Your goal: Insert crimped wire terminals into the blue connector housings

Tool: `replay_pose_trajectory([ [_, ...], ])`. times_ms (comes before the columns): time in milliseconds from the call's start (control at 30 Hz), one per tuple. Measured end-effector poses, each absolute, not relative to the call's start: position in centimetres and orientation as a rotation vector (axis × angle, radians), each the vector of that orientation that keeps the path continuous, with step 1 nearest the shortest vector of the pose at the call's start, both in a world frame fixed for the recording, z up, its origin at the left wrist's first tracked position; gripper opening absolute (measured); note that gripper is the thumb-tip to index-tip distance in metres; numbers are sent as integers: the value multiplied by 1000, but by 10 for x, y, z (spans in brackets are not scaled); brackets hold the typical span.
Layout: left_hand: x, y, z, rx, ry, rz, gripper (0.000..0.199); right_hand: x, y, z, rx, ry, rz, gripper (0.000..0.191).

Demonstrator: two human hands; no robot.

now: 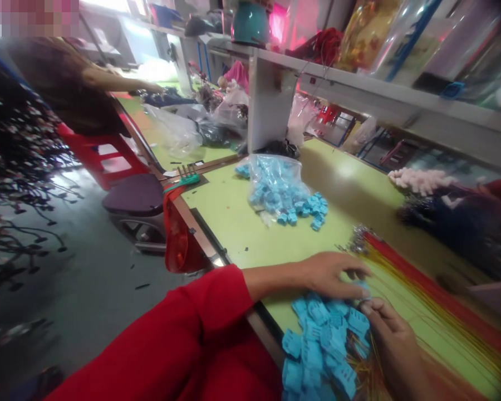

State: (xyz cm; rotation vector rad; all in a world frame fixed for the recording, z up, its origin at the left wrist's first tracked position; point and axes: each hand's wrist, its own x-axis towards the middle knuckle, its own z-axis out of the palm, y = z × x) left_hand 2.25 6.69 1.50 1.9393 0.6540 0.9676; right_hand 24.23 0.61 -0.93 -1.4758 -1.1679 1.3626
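Above a pile of light blue plastic connectors [323, 340], my left hand [332, 275] is closed, thumb and fingertips on a small blue piece [363, 292]. My right hand [394, 334] pinches at the same spot from the right, at the piece's lower edge; what lies between its fingertips is too small to name. Thin yellow wires [361, 373] run below, between the pile and my right hand. A bundle of red and yellow wires [426, 278] with metal-tipped ends stretches across the green table [229, 223] on the right.
An open plastic bag [273, 181] of blue connectors stands farther back, several spilled beside it. A white shelf [359, 92] crosses above the table. Another person [67, 83] works at the back left near a red chair [104, 156]. Dark and pink bundles [421, 181] lie at right.
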Motion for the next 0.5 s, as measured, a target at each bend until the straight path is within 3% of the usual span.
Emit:
replay_pose_trajectory([
  [233,-28,54,30,1746,772,1264,35,242,6,-9,-1490,-1137,1362,41],
  [500,-90,47,17,1531,1134,1427,28,238,5,-7,-1499,-1066,1394,42],
])
